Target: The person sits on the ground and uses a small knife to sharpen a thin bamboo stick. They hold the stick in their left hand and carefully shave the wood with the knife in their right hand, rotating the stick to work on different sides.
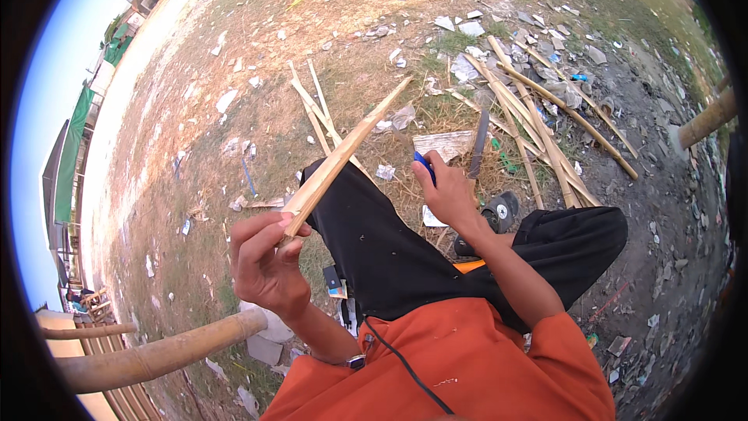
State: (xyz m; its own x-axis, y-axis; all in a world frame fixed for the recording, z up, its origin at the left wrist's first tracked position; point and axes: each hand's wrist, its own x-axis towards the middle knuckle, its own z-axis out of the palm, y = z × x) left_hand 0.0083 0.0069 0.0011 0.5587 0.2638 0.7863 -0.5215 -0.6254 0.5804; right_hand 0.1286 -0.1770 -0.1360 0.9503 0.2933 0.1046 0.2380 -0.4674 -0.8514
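Left hand (265, 261) pinches the split bamboo strip (343, 152) at its near end, tip toward 1 o'clock. Right hand (446, 191) is closed on the blue-handled blade (477, 144). Advisable: cut away from the raised knee (366, 226)

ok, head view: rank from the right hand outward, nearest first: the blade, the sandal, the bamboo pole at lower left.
1. Blade: just up and right of the right hand, which grips its blue handle.
2. Sandal: on the ground, right of the wrist, a little lower.
3. Bamboo pole: far lower left, beyond the left hand, which holds a bamboo strip.
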